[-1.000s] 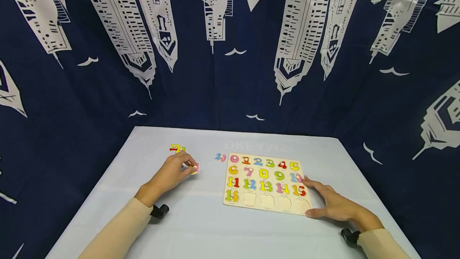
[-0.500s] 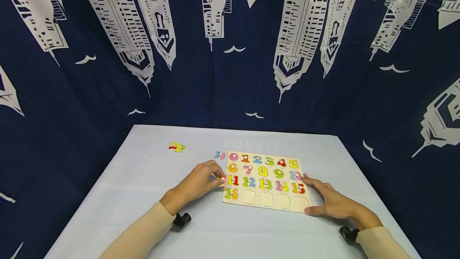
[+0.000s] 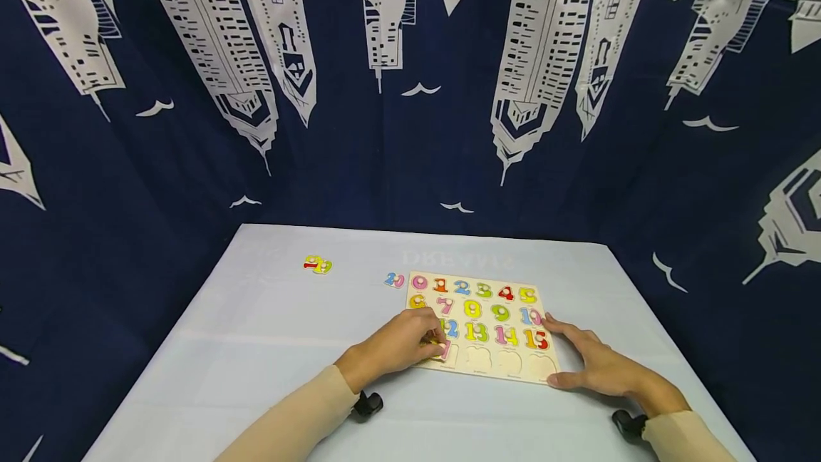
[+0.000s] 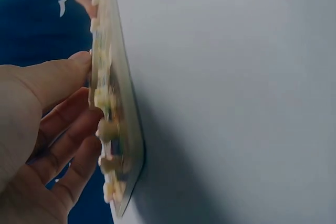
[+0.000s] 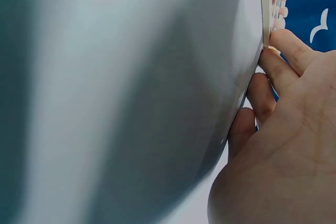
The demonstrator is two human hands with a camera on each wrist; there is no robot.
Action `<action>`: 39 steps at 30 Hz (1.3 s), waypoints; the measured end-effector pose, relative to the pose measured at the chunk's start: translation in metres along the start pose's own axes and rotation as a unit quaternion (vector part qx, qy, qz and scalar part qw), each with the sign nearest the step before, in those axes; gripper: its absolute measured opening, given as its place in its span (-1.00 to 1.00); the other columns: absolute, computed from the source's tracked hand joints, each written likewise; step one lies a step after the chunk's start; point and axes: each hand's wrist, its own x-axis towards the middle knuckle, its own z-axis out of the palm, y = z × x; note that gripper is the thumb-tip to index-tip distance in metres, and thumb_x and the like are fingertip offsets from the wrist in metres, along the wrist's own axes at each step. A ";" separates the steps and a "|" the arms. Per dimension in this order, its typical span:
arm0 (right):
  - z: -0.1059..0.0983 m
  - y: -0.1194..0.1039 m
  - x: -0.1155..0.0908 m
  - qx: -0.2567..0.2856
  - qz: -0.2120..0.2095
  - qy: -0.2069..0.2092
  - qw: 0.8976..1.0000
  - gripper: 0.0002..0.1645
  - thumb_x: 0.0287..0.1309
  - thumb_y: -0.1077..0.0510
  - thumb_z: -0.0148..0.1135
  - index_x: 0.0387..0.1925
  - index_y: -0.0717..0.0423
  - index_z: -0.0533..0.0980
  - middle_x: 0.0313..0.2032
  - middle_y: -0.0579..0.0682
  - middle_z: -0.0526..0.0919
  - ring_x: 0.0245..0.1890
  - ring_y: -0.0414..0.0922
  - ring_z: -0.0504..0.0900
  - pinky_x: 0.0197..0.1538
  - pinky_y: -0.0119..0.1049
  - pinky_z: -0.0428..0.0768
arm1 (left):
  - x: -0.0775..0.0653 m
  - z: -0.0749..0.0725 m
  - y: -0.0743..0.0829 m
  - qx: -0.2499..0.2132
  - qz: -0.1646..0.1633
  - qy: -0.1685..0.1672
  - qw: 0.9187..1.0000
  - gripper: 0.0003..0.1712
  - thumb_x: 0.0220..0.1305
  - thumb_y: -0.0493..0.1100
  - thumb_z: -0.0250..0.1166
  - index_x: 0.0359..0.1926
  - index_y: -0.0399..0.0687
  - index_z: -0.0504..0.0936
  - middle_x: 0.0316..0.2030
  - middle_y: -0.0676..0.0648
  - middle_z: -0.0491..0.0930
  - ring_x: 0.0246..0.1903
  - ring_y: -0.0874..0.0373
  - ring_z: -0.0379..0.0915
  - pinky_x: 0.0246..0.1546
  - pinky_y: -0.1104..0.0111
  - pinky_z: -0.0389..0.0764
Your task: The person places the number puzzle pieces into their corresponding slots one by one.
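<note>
My left hand (image 3: 400,339) pinches a number puzzle piece (image 3: 444,352) with a pink part over the lower left of the wooden number board (image 3: 494,375). Most of that piece is hidden behind the fingers. In the left wrist view, the thumb (image 4: 58,80) presses the piece's edge close above the knobbed board. My right hand (image 3: 599,366) rests at the board's right edge, thumb by the lower corner and fingers extended along the side. Colourful numbers fill the upper rows. Recesses show in the bottom row, the leftmost partly covered by my left hand.
A blue and pink number 20 piece (image 3: 394,279) lies beside the board's upper left corner. Farther left, overlapping yellow, red and green number pieces (image 3: 317,264) lie on the white table (image 3: 256,348). A dark blue curtain with white buildings (image 3: 385,162) hangs behind.
My left hand has carried the pinched piece rightward and nearer, from the table at the left to over the board's bottom row. The right hand has stayed at the board's edge.
</note>
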 end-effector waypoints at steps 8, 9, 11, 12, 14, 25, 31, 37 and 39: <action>-0.001 -0.004 0.000 -0.002 0.000 0.001 1.000 0.37 0.16 -0.25 0.80 0.83 -0.11 0.24 0.87 0.27 0.11 0.67 0.50 0.27 0.47 0.79 0.35 | 0.005 0.009 0.004 0.040 -0.005 -0.006 0.999 -0.94 0.56 -0.06 0.61 -0.10 0.12 0.91 -0.12 0.17 0.77 -0.11 0.40 0.53 0.09 0.54 0.68; -0.001 -0.005 0.000 -0.004 -0.001 0.001 1.000 0.37 0.17 -0.25 0.80 0.83 -0.11 0.24 0.87 0.27 0.12 0.67 0.50 0.28 0.46 0.78 0.36 | 0.006 0.010 0.005 0.040 -0.006 -0.004 0.999 -0.94 0.56 -0.06 0.62 -0.11 0.12 0.91 -0.13 0.17 0.77 -0.11 0.39 0.54 0.08 0.54 0.68; -0.001 -0.003 0.000 -0.008 -0.003 0.003 1.000 0.36 0.18 -0.25 0.79 0.83 -0.10 0.24 0.87 0.27 0.13 0.66 0.48 0.30 0.45 0.75 0.40 | 0.008 0.011 0.007 0.043 -0.003 -0.002 0.999 -0.94 0.55 -0.06 0.63 -0.12 0.12 0.91 -0.13 0.17 0.77 -0.11 0.38 0.54 0.07 0.55 0.67; -0.001 -0.003 0.000 -0.010 -0.003 0.003 1.000 0.36 0.18 -0.25 0.79 0.83 -0.10 0.24 0.87 0.27 0.13 0.65 0.48 0.31 0.45 0.75 0.41 | 0.009 0.012 0.008 0.045 -0.003 -0.002 0.999 -0.93 0.54 -0.06 0.63 -0.13 0.13 0.91 -0.14 0.17 0.77 -0.12 0.37 0.53 0.06 0.55 0.66; -0.001 -0.002 0.000 -0.012 -0.005 0.004 1.000 0.35 0.19 -0.25 0.78 0.83 -0.09 0.23 0.86 0.27 0.14 0.65 0.47 0.33 0.44 0.73 0.43 | 0.010 0.013 0.010 0.048 -0.003 -0.001 0.999 -0.93 0.52 -0.06 0.65 -0.14 0.13 0.91 -0.15 0.18 0.77 -0.11 0.37 0.53 0.05 0.56 0.65; -0.001 -0.001 0.001 -0.005 -0.008 0.001 1.000 0.35 0.20 -0.23 0.78 0.83 -0.07 0.24 0.87 0.27 0.12 0.64 0.46 0.33 0.46 0.72 0.42 | 0.011 0.014 0.013 0.086 -0.007 -0.003 0.996 -0.93 0.51 -0.05 0.66 -0.18 0.19 0.91 -0.17 0.22 0.78 -0.14 0.37 0.49 -0.04 0.56 0.60; -0.001 -0.003 0.001 -0.001 -0.004 0.000 1.000 0.36 0.19 -0.23 0.78 0.83 -0.04 0.24 0.87 0.29 0.12 0.63 0.45 0.34 0.47 0.72 0.40 | 0.010 0.015 0.012 0.113 0.000 0.001 0.994 -0.95 0.51 -0.03 0.65 -0.17 0.24 0.92 -0.15 0.23 0.79 -0.13 0.37 0.54 -0.05 0.55 0.60; 0.000 -0.001 0.001 -0.003 0.003 -0.004 1.000 0.34 0.20 -0.23 0.77 0.83 -0.11 0.24 0.87 0.28 0.10 0.65 0.47 0.31 0.46 0.78 0.38 | 0.003 0.006 0.005 0.046 -0.015 -0.002 0.999 -0.86 0.52 0.02 0.64 -0.01 0.18 0.93 -0.08 0.21 0.80 -0.08 0.42 0.61 0.05 0.53 0.68; 0.000 -0.001 0.002 -0.004 0.002 -0.002 1.000 0.34 0.20 -0.23 0.77 0.83 -0.12 0.24 0.87 0.27 0.11 0.65 0.47 0.31 0.46 0.78 0.37 | 0.001 0.000 0.002 0.029 -0.023 0.006 0.999 -0.82 0.54 0.02 0.63 0.05 0.14 0.93 -0.06 0.19 0.81 -0.07 0.36 0.65 0.08 0.49 0.70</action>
